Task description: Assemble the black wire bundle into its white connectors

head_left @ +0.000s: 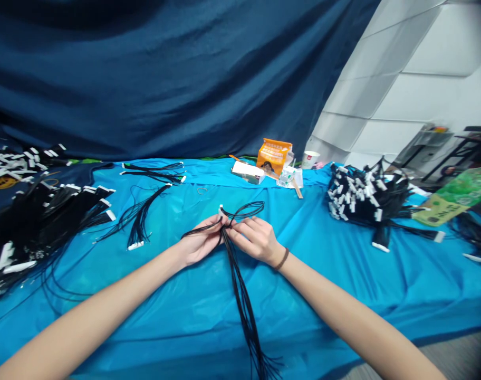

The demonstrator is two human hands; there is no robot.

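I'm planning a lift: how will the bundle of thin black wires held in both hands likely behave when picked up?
The bundle of thin black wires is probably floppy: it curls into a loop beside the right hand. It may tangle, since its lower ends splay apart. It likely feels light, its strands being slender.

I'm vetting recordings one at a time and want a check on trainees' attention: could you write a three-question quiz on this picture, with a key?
1. True or false: the left hand and the right hand are both holding the black wire bundle.

2. Where is the dark band worn?
A. On the left wrist
B. On the right wrist
C. On both wrists

3. Fill in the blank: in the picture, the white cup stands to the ____ of the orange packet.

Key: 1. True. 2. B. 3. right.
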